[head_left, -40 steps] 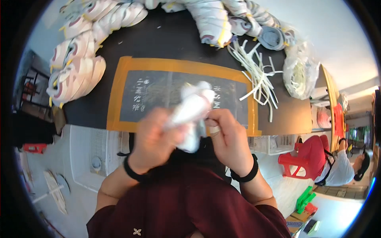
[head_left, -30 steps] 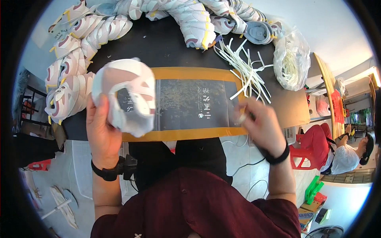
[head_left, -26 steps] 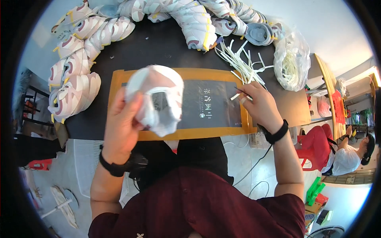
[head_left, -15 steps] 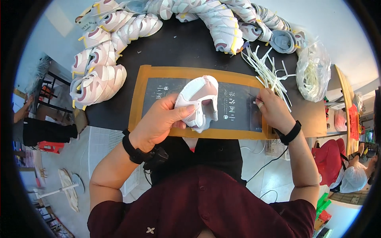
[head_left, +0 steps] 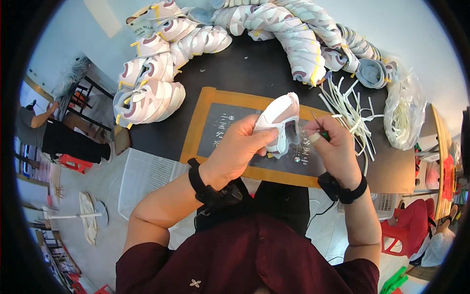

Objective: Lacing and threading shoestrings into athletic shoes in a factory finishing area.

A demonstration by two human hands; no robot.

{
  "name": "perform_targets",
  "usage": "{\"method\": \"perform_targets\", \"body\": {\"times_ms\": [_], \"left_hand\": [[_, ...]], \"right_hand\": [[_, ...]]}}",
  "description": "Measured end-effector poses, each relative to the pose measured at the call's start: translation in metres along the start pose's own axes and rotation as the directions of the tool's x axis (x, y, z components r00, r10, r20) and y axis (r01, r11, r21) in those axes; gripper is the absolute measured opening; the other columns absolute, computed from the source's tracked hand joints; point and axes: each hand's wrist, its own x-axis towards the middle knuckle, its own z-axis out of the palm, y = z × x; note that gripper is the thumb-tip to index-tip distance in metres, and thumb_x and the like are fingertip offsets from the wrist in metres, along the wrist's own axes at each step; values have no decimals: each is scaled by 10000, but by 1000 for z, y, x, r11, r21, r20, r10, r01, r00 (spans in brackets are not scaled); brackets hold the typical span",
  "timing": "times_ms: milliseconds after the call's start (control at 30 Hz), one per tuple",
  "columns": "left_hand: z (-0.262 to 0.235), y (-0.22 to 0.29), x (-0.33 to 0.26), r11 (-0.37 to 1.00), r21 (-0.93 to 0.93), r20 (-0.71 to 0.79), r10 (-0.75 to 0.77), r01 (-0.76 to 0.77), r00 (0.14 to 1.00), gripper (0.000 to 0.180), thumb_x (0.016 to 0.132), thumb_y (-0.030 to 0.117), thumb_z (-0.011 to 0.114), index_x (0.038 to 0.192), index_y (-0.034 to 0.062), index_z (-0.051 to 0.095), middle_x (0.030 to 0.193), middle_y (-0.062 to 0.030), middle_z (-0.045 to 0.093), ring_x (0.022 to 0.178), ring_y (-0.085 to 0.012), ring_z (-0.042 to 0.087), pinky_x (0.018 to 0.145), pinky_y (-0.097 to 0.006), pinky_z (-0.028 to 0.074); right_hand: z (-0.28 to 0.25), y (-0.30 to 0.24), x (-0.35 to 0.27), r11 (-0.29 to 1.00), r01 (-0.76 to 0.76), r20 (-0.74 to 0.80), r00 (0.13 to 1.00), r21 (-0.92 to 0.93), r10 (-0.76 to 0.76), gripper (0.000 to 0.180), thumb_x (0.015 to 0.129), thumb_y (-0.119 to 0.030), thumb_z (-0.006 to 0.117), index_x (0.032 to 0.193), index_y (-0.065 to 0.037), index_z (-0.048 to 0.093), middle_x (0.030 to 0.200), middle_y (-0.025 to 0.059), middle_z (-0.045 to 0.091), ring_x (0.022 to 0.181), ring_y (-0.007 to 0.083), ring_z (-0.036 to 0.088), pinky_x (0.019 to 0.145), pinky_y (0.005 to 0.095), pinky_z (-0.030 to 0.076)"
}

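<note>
A white and dusty-pink shoe upper is gripped at its side by my left hand, thumb on top and fingers beneath. It is tilted above a dark board edged with brown tape. Just right of the upper, my right hand pinches a thin pointed tool with a bit of green on it; most of it is hidden in the fingers. The tool and the upper look slightly apart. Behind that hand lies a loose pile of flat white laces.
Bundled shoe uppers curve around the left and far side of the black table. A clear bag of laces sits at the right. White plastic crates stand below the table. Other people are off to both sides.
My right hand has come left, from the board's right edge to beside the upper, and green on the tool now shows. The whole view has shifted, while my left hand keeps its hold.
</note>
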Motion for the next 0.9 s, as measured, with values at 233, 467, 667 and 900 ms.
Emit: {"method": "perform_targets", "body": {"times_ms": [233,467,667,900], "left_hand": [[2,-4,3,991,128,33,42,-46,999,295,929,123,636,1209,38,600,1054,-11,660,849,-56,567,685,-214,431],[4,-10,2,989,133,34,65,-69,997,320,919,121,636,1225,35,596,1051,-8,656,841,-50,552,682,-215,423],[5,-11,1,984,155,9,87,-87,996,296,916,103,629,1202,34,602,1030,2,659,824,-44,551,668,-210,420],[11,-10,3,971,192,-1,143,-140,990,289,915,99,636,1194,30,605,1003,4,662,799,-38,550,653,-201,410]], "right_hand": [[11,-12,9,986,161,31,987,-39,-160,121,863,-64,661,965,1,655,857,115,642,808,239,620,746,325,488],[17,-11,8,1000,18,67,998,15,-19,94,855,-75,665,924,-15,644,810,116,636,733,244,617,684,339,492],[19,-8,9,999,51,78,996,-18,-49,91,854,-78,661,918,-17,636,810,133,637,728,243,622,678,334,491],[24,-7,12,997,77,30,997,6,-77,106,851,-77,660,928,-11,629,804,135,637,742,247,631,693,337,497]]}}
